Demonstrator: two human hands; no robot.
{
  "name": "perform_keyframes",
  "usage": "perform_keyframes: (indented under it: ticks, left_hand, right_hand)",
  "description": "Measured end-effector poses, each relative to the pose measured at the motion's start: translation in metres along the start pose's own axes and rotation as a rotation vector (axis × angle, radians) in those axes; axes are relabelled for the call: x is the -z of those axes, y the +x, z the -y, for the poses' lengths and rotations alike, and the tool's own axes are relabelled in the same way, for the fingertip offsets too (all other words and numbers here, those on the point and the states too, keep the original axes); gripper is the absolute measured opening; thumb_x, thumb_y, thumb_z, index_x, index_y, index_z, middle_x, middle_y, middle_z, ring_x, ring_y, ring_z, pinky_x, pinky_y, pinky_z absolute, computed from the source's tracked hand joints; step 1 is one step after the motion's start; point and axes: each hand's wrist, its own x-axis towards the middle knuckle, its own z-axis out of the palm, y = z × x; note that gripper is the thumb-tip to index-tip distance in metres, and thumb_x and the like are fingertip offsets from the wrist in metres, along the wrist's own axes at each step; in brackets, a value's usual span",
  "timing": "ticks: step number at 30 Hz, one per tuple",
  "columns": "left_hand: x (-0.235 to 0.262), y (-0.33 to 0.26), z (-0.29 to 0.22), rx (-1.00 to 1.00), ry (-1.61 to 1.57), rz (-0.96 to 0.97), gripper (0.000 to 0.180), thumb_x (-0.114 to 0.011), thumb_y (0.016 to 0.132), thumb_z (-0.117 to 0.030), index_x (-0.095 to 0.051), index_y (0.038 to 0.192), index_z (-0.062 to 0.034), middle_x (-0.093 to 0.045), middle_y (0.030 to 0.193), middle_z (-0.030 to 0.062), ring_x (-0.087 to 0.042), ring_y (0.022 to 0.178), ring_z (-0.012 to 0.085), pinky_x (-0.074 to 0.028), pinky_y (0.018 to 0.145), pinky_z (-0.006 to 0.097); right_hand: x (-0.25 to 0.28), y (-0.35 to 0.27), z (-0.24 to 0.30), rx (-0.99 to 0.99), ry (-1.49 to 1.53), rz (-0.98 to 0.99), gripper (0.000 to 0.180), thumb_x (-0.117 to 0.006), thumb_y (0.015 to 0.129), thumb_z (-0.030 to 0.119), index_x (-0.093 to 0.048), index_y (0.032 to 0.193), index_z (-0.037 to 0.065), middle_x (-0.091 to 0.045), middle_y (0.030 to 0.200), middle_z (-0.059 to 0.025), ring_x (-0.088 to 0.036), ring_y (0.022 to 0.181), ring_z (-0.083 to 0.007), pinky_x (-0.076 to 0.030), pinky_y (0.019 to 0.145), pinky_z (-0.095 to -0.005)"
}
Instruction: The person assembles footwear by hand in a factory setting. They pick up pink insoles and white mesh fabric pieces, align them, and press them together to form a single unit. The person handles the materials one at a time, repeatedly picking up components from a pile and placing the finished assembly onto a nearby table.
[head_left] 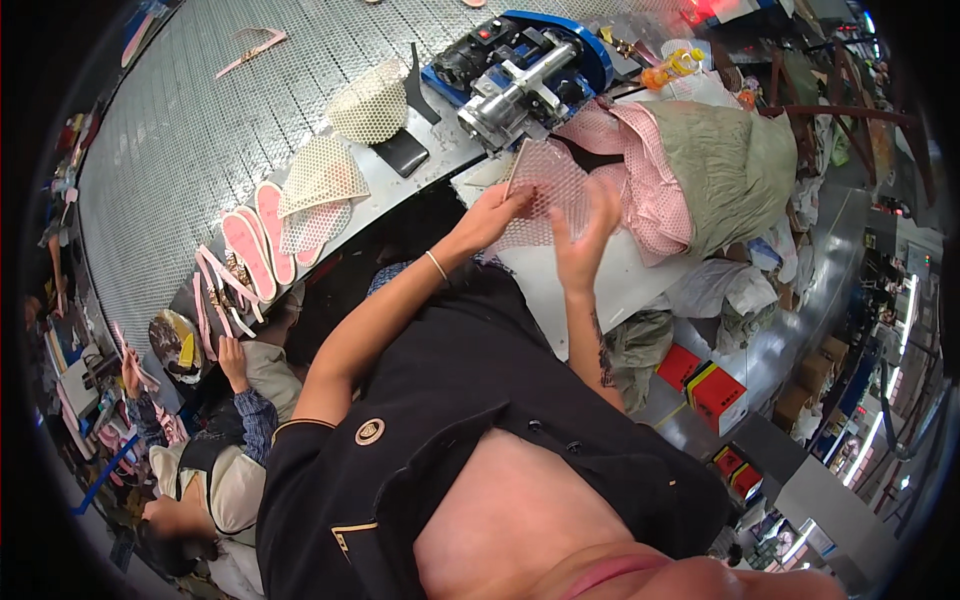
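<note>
My left hand (494,216) is closed on the lower left edge of a thin, translucent honeycomb-patterned sheet (550,185), which it holds up at a tilt. Just right of the sheet is my right hand (582,243), its thumb spread from its raised, somewhat blurred fingers. I cannot tell whether those fingers touch the sheet. A pale work surface (585,290) lies below both hands. Beside them, pink dotted material (655,190) spills from a greenish cloth sack (730,165).
A blue-and-metal machine (520,75) stands beyond my hands. Left of it are a black phone (402,152), cream honeycomb sheets (368,103) and pink sandal soles (247,250) beside a metal-mesh conveyor (200,130). A co-worker (215,470) sits at lower left. Red-and-yellow boxes (715,393) stand at right.
</note>
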Motion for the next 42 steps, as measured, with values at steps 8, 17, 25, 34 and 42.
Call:
perform_keyframes:
  ticks: [8, 17, 25, 34, 42]
  left_hand:
    - [0.039, 0.003, 0.016, 0.037, 0.092, -0.191, 0.024, -0.055, 0.097, -0.024, -0.063, 0.096, -0.0016, -0.059, 0.079, -0.0022, -0.051, 0.069, 0.0048, -0.044, 0.064, 0.023]
    - [0.08, 0.024, 0.034, 0.118, 0.02, -0.253, 0.028, -0.055, 0.097, -0.027, -0.065, 0.09, -0.0013, -0.061, 0.077, -0.0006, -0.055, 0.065, 0.0071, -0.046, 0.06, 0.025]
    - [0.11, 0.017, -0.006, 0.008, -0.024, -0.443, 0.024, -0.064, 0.091, -0.023, -0.065, 0.095, 0.0006, -0.064, 0.081, 0.0005, -0.057, 0.068, 0.0065, -0.047, 0.063, 0.023]
    - [0.114, -0.033, 0.029, -0.008, -0.015, -0.723, 0.022, -0.062, 0.09, -0.019, -0.062, 0.095, 0.0021, -0.067, 0.081, 0.0051, -0.062, 0.066, 0.0094, -0.05, 0.06, 0.022]
    - [0.063, -0.042, 0.059, 0.142, -0.278, -0.379, 0.043, -0.041, 0.1, -0.037, -0.061, 0.086, -0.0027, -0.065, 0.077, 0.0081, -0.063, 0.068, 0.0145, -0.05, 0.065, 0.025]
  right_hand:
    - [0.001, -0.018, -0.045, -0.638, 0.552, 0.363, 0.016, -0.062, 0.091, 0.012, -0.065, 0.097, -0.003, -0.066, 0.088, -0.0018, -0.056, 0.076, -0.0047, -0.044, 0.067, -0.021]
    - [-0.028, -0.019, -0.054, -0.686, 0.596, 0.318, 0.017, -0.063, 0.091, 0.013, -0.066, 0.095, -0.003, -0.065, 0.083, 0.0018, -0.054, 0.072, -0.003, -0.043, 0.065, -0.0204]
    - [-0.086, 0.018, -0.059, -0.586, 0.531, 0.343, 0.021, -0.064, 0.09, 0.016, -0.066, 0.083, -0.003, -0.061, 0.074, 0.0037, -0.049, 0.065, -0.0029, -0.038, 0.057, -0.0212]
    - [-0.102, 0.034, -0.066, -0.646, 0.499, 0.487, 0.019, -0.063, 0.09, 0.013, -0.069, 0.086, -0.005, -0.066, 0.076, -0.0008, -0.056, 0.065, -0.0043, -0.043, 0.059, -0.0201]
    - [-0.087, 0.041, -0.032, -0.623, 0.43, 0.305, 0.023, -0.062, 0.09, 0.014, -0.066, 0.082, -0.007, -0.066, 0.071, -0.0067, -0.06, 0.058, -0.0098, -0.046, 0.053, -0.0226]
